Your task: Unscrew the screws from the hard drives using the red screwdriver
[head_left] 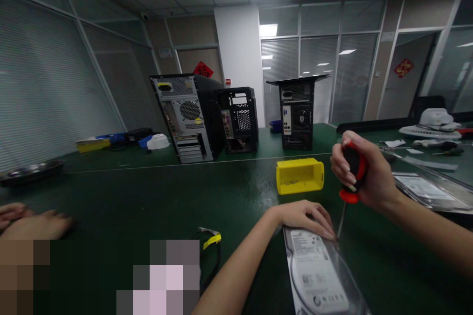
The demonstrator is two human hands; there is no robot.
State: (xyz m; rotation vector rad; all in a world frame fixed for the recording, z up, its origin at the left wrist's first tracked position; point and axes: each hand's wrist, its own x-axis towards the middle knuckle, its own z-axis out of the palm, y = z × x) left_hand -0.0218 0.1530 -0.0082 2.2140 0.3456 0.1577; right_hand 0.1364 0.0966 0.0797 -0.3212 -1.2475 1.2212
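Observation:
A hard drive (318,273) with a white label lies on the green table in front of me, label up. My left hand (306,216) is closed over its far end, fingertips near the far right corner. A red and black screwdriver (355,170) is gripped in my right hand (375,172), handle up. Its thin shaft slants down, and the tip meets the drive's far right corner beside my left fingertips. Whether a screw sits under the tip is too small to tell. Just beyond the drive, a yellow bin (300,177) lies with its opening toward me and small screws inside.
Computer cases (190,118) stand across the table. Another drive (430,189) lies at right, near a white device (438,120) and tools. A cable with a yellow tag (212,241) is left of my forearm. Another person's hands (37,224) rest at far left.

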